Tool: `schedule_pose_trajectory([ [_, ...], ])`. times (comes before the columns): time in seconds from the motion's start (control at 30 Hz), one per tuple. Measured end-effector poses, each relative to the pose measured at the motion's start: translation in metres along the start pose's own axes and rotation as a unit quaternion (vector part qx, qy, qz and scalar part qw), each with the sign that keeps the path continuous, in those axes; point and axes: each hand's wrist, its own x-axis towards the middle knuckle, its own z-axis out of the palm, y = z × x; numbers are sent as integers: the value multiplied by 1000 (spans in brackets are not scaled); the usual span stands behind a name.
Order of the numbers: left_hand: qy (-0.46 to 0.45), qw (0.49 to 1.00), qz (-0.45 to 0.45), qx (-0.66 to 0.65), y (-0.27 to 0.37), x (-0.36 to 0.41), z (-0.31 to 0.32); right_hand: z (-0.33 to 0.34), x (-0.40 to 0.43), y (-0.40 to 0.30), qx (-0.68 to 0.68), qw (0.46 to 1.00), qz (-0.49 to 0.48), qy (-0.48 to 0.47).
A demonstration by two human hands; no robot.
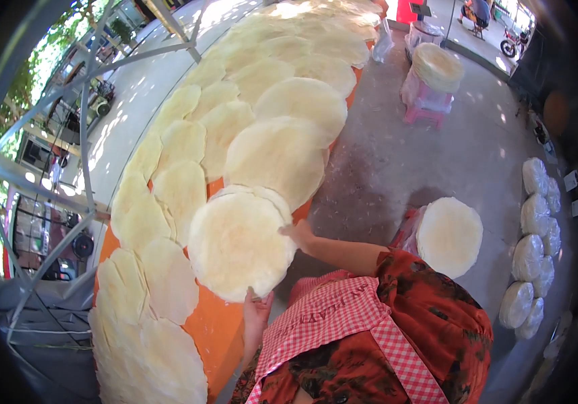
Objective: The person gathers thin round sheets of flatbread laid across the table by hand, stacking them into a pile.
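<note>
A thick stack of round, pale flatbreads [241, 245] lies before me at the near edge of the orange-topped table [213, 323]. My left hand [257, 310] holds its lower rim, thumb on top and the other fingers partly hidden at the edge. On the stack's right rim is my right hand [298, 235], gripping the edge with its fingertips. Slightly shifted rounds show at the back of the stack. Just beyond it lies a large single flatbread [276, 159], overlapping others.
Overlapping flatbreads [152, 353] cover much of the long table. To my right, another flatbread stack [449, 237] rests on a low support. Farther off, a pink stool [425, 103] bears more. Plastic-wrapped bundles [534, 257] line the floor. Metal framing [87, 136] stands left; a person [478, 12] sits far off.
</note>
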Motion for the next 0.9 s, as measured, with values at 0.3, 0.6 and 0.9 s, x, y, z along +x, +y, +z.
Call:
schedule_pose_trajectory([
  [0.3,-111,993,41,11,-37,-28,176,-37,55,-189,-184,924,-316,-111],
  [0.6,-124,985,-111,-32,-51,81,232,-148,227,-172,-377,877,-288,74],
  [0.9,-75,992,-82,-55,-81,143,245,-166,258,-211,-317,936,-94,-123],
])
